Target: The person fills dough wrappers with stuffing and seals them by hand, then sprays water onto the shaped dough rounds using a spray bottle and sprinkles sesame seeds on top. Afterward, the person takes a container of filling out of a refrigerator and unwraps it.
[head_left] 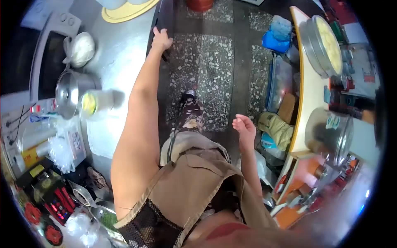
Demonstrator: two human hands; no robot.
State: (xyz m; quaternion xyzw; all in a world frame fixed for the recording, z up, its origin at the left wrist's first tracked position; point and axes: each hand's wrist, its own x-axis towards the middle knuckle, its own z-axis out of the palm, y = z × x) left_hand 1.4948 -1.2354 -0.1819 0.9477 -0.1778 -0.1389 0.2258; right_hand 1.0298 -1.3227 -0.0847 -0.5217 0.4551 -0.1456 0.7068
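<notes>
My left arm reaches forward along the metal counter (pixel 113 53). At its end my left hand (pixel 161 40) is bent over the counter unit's dark front edge (pixel 154 22), and the fingers look closed on it. A dark handle-like piece (pixel 165 56) sticks out just below that hand. My right hand (pixel 245 127) hangs in the air over the floor, to the right of my body. Its fingers are loosely curled and apart, with nothing seen in them. On the counter, left of my arm, are a blurred jar with a yellow-green top (pixel 90 103) and a metal pot (pixel 68 94).
A white tied bag (pixel 82 49) lies by the microwave (pixel 51 53). A yellow board (pixel 128 12) is at the counter's far end. On the right shelf (pixel 304 95) stand a round pan (pixel 326 47) and a clear container (pixel 331 132). Bags and boxes line the speckled floor (pixel 215 74).
</notes>
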